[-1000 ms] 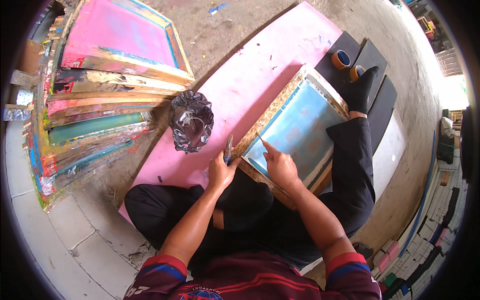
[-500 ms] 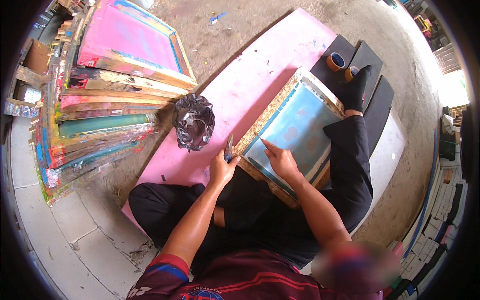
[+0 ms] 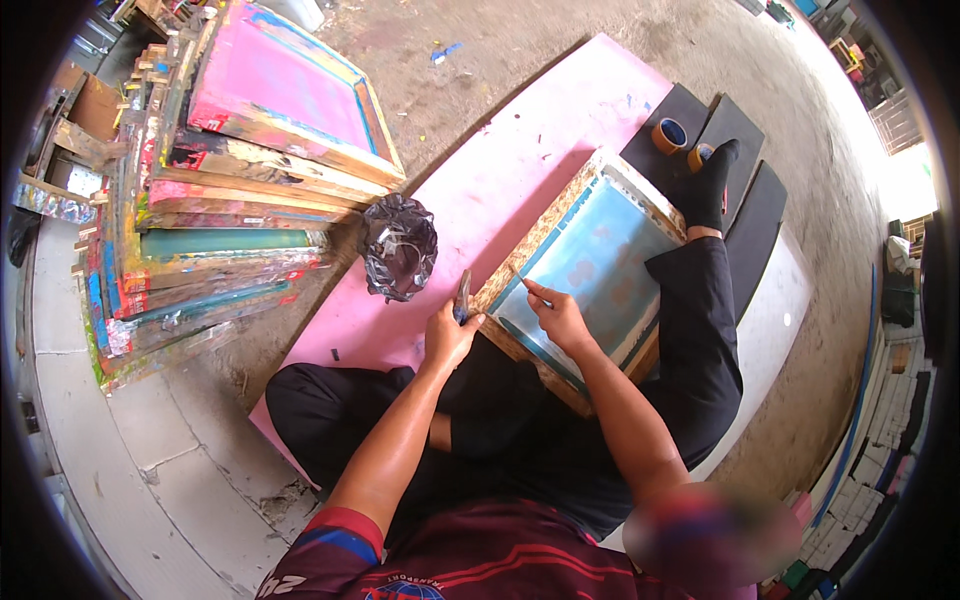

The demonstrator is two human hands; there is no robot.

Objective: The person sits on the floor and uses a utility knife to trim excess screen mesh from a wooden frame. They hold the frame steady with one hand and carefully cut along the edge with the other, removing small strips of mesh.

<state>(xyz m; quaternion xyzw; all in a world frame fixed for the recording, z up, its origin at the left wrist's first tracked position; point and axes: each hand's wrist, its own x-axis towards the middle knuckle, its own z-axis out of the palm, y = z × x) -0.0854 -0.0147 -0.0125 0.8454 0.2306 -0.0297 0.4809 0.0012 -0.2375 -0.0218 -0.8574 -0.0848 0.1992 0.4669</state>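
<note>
Concrete floor with a pink board (image 3: 520, 170); a wooden screen frame (image 3: 590, 260) rests on the seated person's lap. Left hand (image 3: 450, 335) grasps a dark tool (image 3: 463, 297) at the frame's edge; right hand (image 3: 560, 315) pinches a thin strip (image 3: 520, 275) on the blue mesh.
</note>
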